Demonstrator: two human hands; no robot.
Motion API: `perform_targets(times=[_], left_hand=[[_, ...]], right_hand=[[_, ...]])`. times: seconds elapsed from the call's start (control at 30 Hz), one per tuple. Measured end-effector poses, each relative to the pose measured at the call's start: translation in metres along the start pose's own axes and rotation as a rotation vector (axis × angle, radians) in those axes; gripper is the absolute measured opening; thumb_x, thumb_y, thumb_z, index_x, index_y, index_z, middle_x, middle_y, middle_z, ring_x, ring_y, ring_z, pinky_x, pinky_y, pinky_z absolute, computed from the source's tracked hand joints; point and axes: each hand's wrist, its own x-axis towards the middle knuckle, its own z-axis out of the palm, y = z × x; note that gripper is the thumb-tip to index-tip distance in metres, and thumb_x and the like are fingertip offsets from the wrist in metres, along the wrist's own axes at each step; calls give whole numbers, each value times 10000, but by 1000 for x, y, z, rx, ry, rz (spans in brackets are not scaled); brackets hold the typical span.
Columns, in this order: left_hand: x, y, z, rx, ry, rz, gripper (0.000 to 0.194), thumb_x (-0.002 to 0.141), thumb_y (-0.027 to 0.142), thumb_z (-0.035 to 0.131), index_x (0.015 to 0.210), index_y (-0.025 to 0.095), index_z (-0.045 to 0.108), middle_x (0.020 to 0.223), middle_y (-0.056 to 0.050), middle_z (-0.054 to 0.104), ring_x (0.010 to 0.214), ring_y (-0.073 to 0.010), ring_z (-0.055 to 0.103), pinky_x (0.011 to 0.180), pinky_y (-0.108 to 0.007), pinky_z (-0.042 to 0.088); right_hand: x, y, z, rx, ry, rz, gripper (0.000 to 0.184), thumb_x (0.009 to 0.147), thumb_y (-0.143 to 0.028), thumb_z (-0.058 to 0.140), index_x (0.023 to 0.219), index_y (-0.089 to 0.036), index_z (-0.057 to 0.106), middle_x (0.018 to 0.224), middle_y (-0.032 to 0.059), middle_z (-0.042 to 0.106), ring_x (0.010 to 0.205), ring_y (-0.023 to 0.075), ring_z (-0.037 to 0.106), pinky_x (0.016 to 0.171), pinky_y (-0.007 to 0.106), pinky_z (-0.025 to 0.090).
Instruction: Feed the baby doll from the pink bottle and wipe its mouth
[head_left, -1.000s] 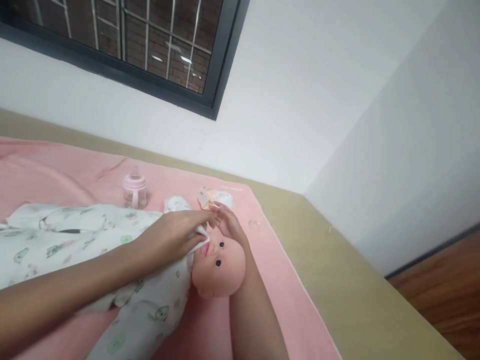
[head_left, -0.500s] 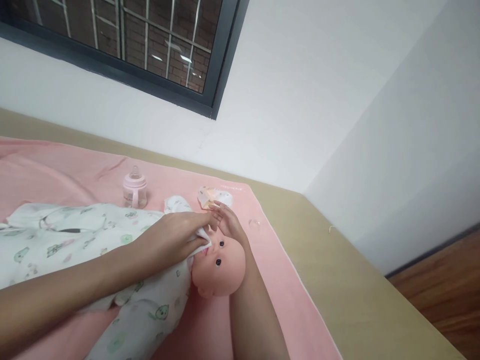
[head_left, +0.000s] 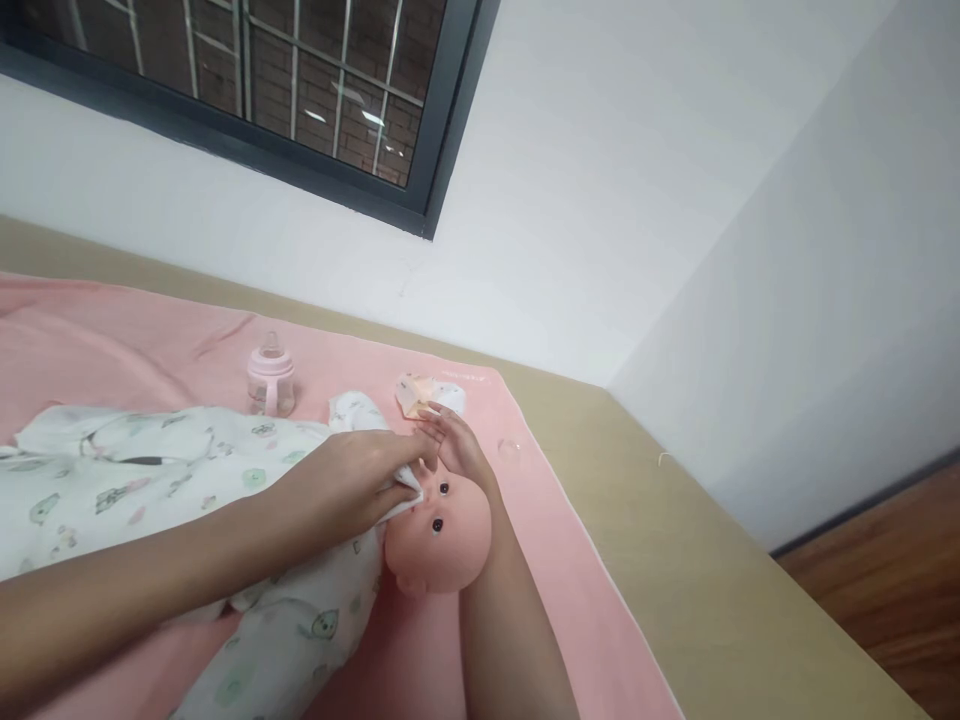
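A baby doll [head_left: 454,550] with a bald head lies on its back on a pink blanket [head_left: 420,650], dressed in a white printed outfit. My left hand [head_left: 358,470] reaches across the doll's chest, its fingers pinched on a folded white wipe [head_left: 406,486]. That wipe covers the doll's mouth, just below the nose. Beyond the head, my right hand [head_left: 459,442] has its fingers stretched out beside the doll's cheek, the forearm running along the top of the head. Past its fingertips lies a small orange-and-white packet [head_left: 414,394].
A pink-lidded baby bottle [head_left: 271,380] stands on the blanket behind the doll's body. A small clear round piece [head_left: 508,449] lies right of my right hand. The wooden surface [head_left: 637,500] shows beyond the blanket, bounded by a white wall [head_left: 540,250] and a dark-framed window [head_left: 431,190].
My left hand has shifted slightly with the wipe, which now covers the doll's pink mouth that showed before. My right hand and the doll have stayed in place.
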Motion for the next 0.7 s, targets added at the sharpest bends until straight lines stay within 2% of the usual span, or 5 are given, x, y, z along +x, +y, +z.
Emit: perform_targets(times=[0.23, 0.4, 0.7], left_hand=[[-3, -3, 3, -5, 37, 74, 215, 758, 143, 465, 891, 232, 607, 860, 20, 708, 774, -203, 649, 638, -274, 411], [-3, -2, 3, -21, 48, 76, 203, 764, 143, 464, 879, 233, 605, 867, 25, 711, 769, -196, 647, 640, -268, 409], [-2, -7, -13, -66, 98, 38, 231, 799, 286, 454, 969, 268, 610, 929, 27, 718, 801, -214, 658, 660, -273, 433]], right_hand=[[0, -1, 1, -13, 23, 14, 360, 721, -354, 722, 1040, -204, 644, 998, 42, 716, 895, 167, 660, 962, 358, 482], [0, -2, 1, -10, 27, 13, 369, 719, -355, 724, 1044, -204, 638, 987, 39, 716, 885, 166, 661, 966, 364, 479], [-7, -6, 6, -55, 13, 2, 361, 733, -362, 716, 1054, -217, 635, 1027, 47, 697, 917, 162, 649, 898, 335, 503]])
